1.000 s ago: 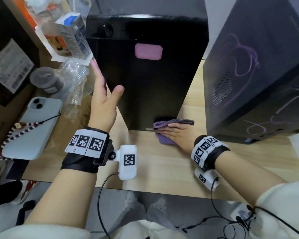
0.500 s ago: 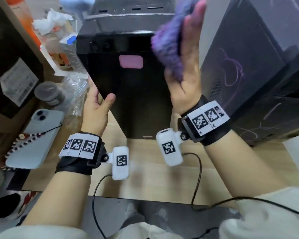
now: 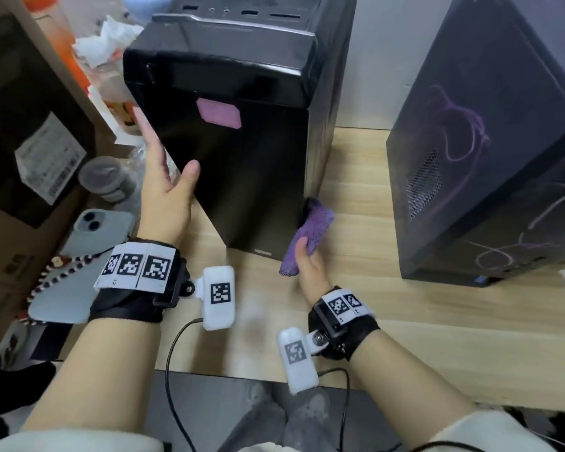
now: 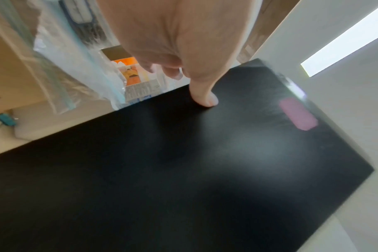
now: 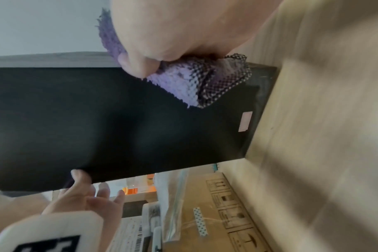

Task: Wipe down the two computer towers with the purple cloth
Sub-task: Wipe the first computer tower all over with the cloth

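Observation:
A black computer tower (image 3: 242, 164) with a pink sticker (image 3: 219, 117) stands at the middle of the wooden table (image 3: 372, 321). My left hand (image 3: 168, 158) braces its left edge, fingers straight along the side and thumb (image 4: 205, 98) pressing on the front face (image 4: 183, 170). My right hand (image 3: 307, 256) grips the folded purple cloth (image 3: 317, 220) and holds it against the tower's lower right side, near the table. In the right wrist view the cloth (image 5: 183, 81) sits bunched under my thumb against the black panel (image 5: 119, 119). A second dark tower (image 3: 486, 164), marked with purple scribbles, stands to the right.
A pale blue phone (image 3: 88, 256) with a bead strap lies left of my left wrist. Behind it are a grey lidded cup (image 3: 106, 181), plastic bags and a cardboard box (image 3: 30, 125). A strip of bare table separates the two towers. Cables hang from my wrists over the front edge.
My right hand lifted the cloth from the foot of the tower's front face up near its top, then brought it down to the lower right side. My left hand stayed put.

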Motion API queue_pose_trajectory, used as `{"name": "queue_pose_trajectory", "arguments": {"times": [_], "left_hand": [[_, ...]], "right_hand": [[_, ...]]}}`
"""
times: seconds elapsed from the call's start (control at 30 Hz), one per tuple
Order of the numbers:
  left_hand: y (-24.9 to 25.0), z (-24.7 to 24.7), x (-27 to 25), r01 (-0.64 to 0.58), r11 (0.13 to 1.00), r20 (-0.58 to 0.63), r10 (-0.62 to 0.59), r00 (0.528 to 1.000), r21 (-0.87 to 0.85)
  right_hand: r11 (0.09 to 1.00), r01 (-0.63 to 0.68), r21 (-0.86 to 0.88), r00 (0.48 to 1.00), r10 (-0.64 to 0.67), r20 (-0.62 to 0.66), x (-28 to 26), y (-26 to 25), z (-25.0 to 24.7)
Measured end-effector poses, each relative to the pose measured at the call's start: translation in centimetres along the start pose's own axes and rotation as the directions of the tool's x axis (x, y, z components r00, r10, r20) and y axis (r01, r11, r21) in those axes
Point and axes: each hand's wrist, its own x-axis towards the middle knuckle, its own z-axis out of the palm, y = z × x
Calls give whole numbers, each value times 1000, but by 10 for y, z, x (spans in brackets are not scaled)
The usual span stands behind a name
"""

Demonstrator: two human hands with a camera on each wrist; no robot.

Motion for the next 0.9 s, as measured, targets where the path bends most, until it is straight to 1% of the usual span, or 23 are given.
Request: {"name": "queue_pose_trajectory", "arguments": {"times": [0.07,0.1,0.13,0.2,0.27,0.3,0.33,0.4,0.47,0.53,0.6,0.67,0.7,0.73,0.77,0.8,0.83,0.9], "left_hand": [[19,-3,2,-129,988,-15,131,991,90],[31,-2,3,-174,978,-25,178,984,117],[43,0,4,-215,965,-30,221,975,150],[69,5,7,-334,908,22,340,940,251],[93,12,14,-459,824,138,439,888,332],[101,16,19,-493,800,181,459,870,341],[106,21,24,-509,791,202,467,861,339],[109,28,31,-512,776,210,467,859,370],[105,33,32,-518,739,201,480,854,431],[101,35,30,-530,718,202,496,844,452],[99,37,29,-538,709,192,512,837,456],[98,39,28,-545,698,185,525,831,465],[98,40,28,-546,691,181,530,828,474],[97,42,27,-545,686,176,534,827,483],[97,43,26,-543,683,172,535,827,488],[97,44,25,-542,681,169,536,827,492],[98,44,24,-540,679,167,536,827,497],[100,44,23,-532,685,167,526,834,498]], "right_hand": [[998,-4,60,1000,3,2,2,-4,8],[995,6,103,1000,-6,4,3,-11,10],[990,39,135,999,-39,3,5,-23,11],[967,185,178,983,-184,-22,5,-58,14],[918,346,192,937,-348,-26,3,-100,13],[903,390,182,919,-394,-17,2,-121,11],[889,408,207,909,-416,-5,1,-140,9],[859,404,315,906,-423,-6,5,-161,3],[864,363,350,928,-370,-48,10,-163,-2],[907,268,326,962,-271,-37,14,-152,-5],[940,145,310,989,-145,-23,21,-129,-7],[953,-9,302,1000,6,9,25,-104,-7],[960,-84,265,996,84,11,26,-89,-7],[966,-132,224,991,132,15,28,-73,-8],[970,-151,190,988,152,14,31,-58,-10],[974,-148,173,989,143,38,28,-53,-12],[979,-129,161,991,121,58,23,-56,-14],[980,-45,194,997,32,69,14,-79,-14]]}}
